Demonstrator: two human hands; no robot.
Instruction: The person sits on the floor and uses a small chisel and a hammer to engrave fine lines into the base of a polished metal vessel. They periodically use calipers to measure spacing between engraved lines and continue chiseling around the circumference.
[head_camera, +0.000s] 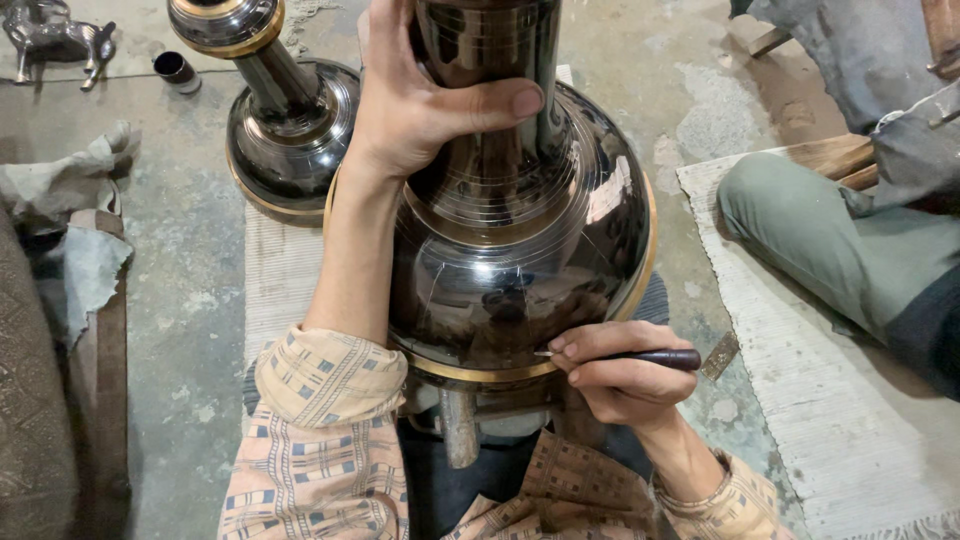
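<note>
A large dark, glossy metal vase (520, 240) with a round belly, narrow neck and brass-coloured bands stands in front of me. My left hand (425, 95) is wrapped around its neck, thumb across the front. My right hand (620, 375) grips a dark-handled engraving tool (655, 357) like a pen. The thin metal tip of the tool touches the lower belly just above the brass rim. Fine scratched lines run across the vase's belly. Both my sleeves are peach with a blue check pattern.
A second, similar dark vase (285, 120) stands behind on the left. A small metal cup (177, 70) and a metal animal figure (50, 35) sit at the far left. Another person's bent leg in green trousers (830, 230) rests on a woven mat (850, 420) at the right.
</note>
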